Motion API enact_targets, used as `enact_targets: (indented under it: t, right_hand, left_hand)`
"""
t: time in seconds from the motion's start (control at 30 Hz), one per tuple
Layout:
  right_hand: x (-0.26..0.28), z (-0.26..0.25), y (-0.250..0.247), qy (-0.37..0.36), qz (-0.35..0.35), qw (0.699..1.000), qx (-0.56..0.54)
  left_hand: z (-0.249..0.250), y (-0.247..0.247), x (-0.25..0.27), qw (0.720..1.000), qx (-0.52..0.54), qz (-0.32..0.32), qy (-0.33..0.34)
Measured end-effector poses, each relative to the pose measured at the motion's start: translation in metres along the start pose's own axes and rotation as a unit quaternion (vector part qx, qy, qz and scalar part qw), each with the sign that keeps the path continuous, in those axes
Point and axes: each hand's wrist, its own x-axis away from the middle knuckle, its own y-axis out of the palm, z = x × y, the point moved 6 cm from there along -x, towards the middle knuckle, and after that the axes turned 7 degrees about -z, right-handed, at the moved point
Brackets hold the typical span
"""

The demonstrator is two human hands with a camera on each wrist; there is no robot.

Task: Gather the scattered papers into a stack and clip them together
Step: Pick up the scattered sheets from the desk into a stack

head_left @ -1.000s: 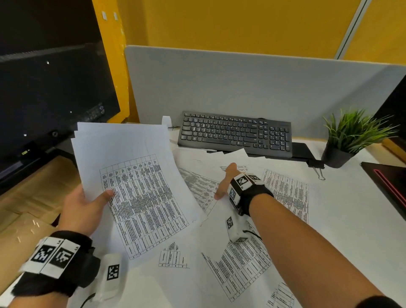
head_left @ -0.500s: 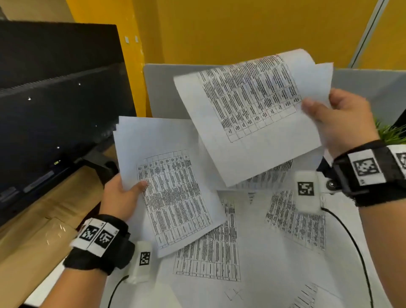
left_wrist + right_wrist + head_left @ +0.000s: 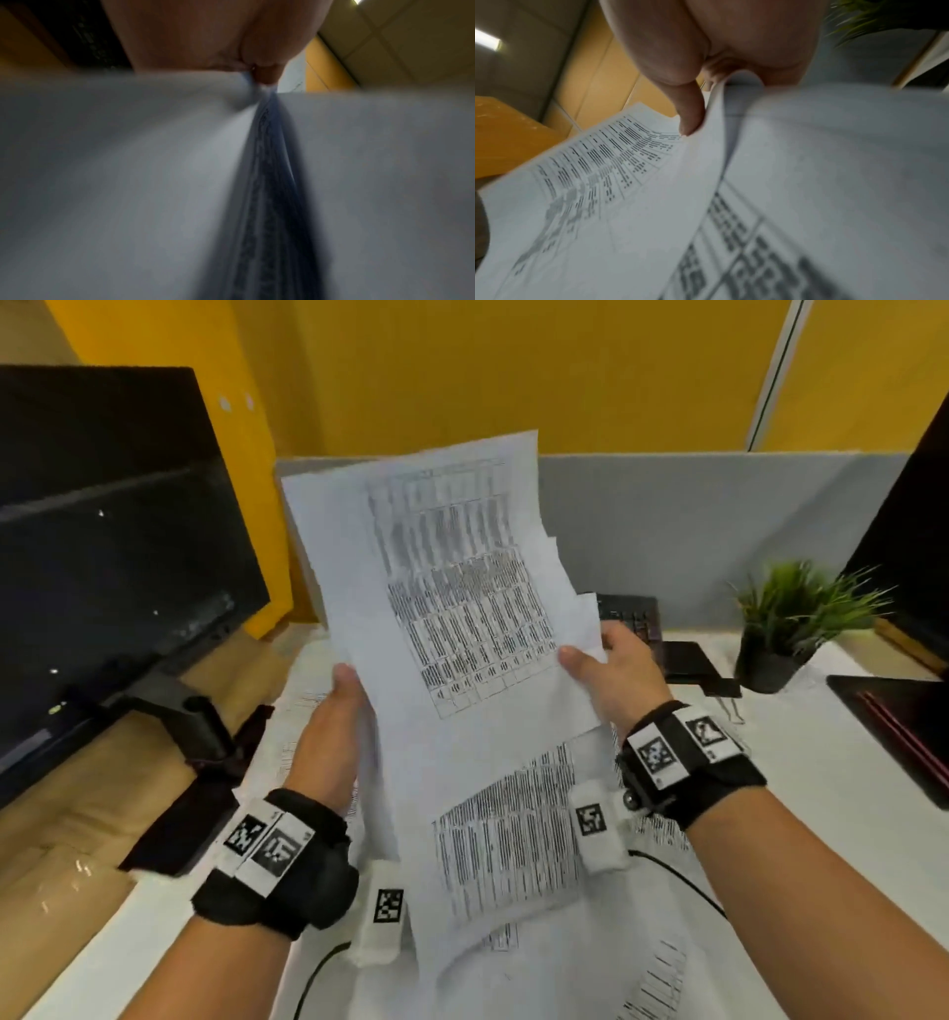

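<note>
Head view shows both your hands raised over the desk (image 3: 847,814), each gripping one side of a loose sheaf of papers (image 3: 452,618) held nearly upright between them. Your left hand (image 3: 334,737) clasps the sheaf's left edge, thumb on the front; your right hand (image 3: 616,675) pinches the right edge, thumb pressed on the printed face. You cannot count the sheets in the sheaf exactly: several staggered edges show at the top and right, so the pile is not squared. Each sheet is thin, white and flexible, printed with a dense black grid table, and the bundle bows slightly.

Left wrist view is blurred, yet it shows a fan of sheet edges (image 3: 270,182) converging at your fingers. Right wrist view shows your thumb (image 3: 687,113) bearing on a curled sheet.

More printed sheets (image 3: 513,839) lie flat and overlapping on the white, smooth desk below your wrists; at least three are visible.

Around them: one dark monitor (image 3: 102,557) on the left, one black keyboard (image 3: 631,613) partly hidden behind the sheaf, one spiky green plant (image 3: 791,613) in a dark round pot, one grey partition (image 3: 693,516).
</note>
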Motion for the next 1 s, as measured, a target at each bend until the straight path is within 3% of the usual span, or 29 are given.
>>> enact_targets:
  t: [0.07,0.13,0.23,0.4,0.47,0.67,0.9,1.0]
  right_hand:
    - [0.01,-0.012,0.0,-0.048,0.032,0.998,-0.003]
    - [0.018,-0.026,0.002,-0.092,0.041,0.995,-0.027]
    - [0.03,-0.051,0.006,-0.139,0.031,0.988,-0.054]
    - [0.051,-0.089,0.009,-0.233,0.025,0.972,-0.022]
    - [0.056,-0.081,0.01,-0.228,0.036,0.972,-0.039]
    - [0.062,-0.015,0.027,-0.115,0.015,0.991,-0.062]
    - [0.058,-0.021,0.028,-0.123,0.024,0.989,-0.084]
    - [0.06,0.003,0.032,-0.063,-0.001,0.995,-0.074]
  left_hand:
    - [0.003,0.005,0.002,0.999,0.032,-0.011,0.019]
    - [0.011,0.011,0.004,0.998,-0.011,-0.026,0.061]
    - [0.028,0.004,0.005,0.991,-0.034,0.049,0.117]
    - [0.065,0.012,0.011,0.974,-0.015,0.044,0.22]
    - [0.062,0.015,0.011,0.972,-0.037,0.024,0.23]
    - [0.018,0.006,0.011,0.986,-0.032,0.034,0.162]
    - [0.031,0.002,0.007,0.984,-0.013,0.037,0.172]
    - [0.016,-0.001,0.008,0.987,-0.009,0.033,0.154]
